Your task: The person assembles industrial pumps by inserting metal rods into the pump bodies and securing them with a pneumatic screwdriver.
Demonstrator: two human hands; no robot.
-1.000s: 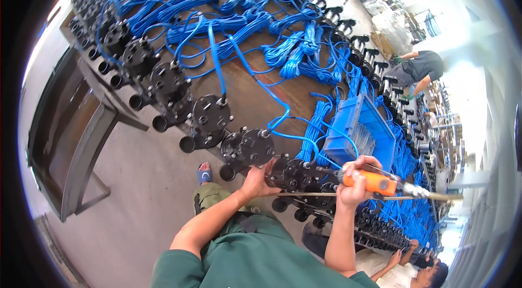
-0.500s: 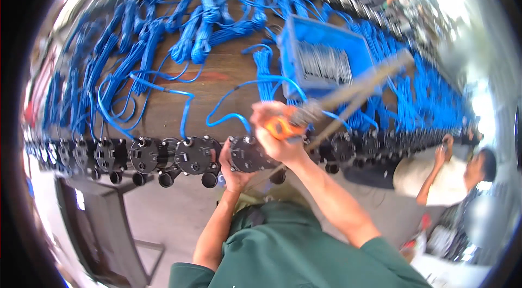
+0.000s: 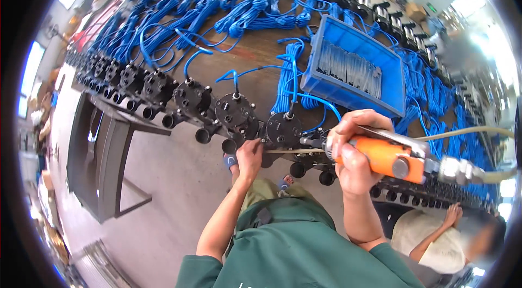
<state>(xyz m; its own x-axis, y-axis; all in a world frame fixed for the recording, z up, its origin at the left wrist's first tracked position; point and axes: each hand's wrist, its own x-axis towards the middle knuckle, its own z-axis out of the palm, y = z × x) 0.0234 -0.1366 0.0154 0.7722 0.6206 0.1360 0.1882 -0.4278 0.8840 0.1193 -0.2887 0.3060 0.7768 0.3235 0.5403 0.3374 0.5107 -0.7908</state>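
Observation:
My right hand (image 3: 356, 152) is wrapped round an orange air-powered driver (image 3: 383, 158) with a metal lever and a hose fitting at its rear. Its nose points left, at the right rim of a round black pump (image 3: 284, 130). At that pump's lower left edge, the fingers of my left hand (image 3: 250, 158) are curled in a grip; their tips are partly hidden. A blue cable (image 3: 294, 89) rises from the pump's lid. Directly to the left stands a similar black pump (image 3: 236, 114), with small bolts round its lid.
Bundled blue cables (image 3: 247, 16) lie over the brown tabletop (image 3: 239, 62). A blue bin (image 3: 353, 95) holds many thin grey strips. A pale hose (image 3: 467, 131) runs off right. One person (image 3: 429, 239) is at the lower right. A dark metal frame (image 3: 111, 152) stands left.
My right hand has swung the driver down and to the right, levelling it beside the pump's rim. My left hand has shifted to the pump's lower left edge. The whole view has turned.

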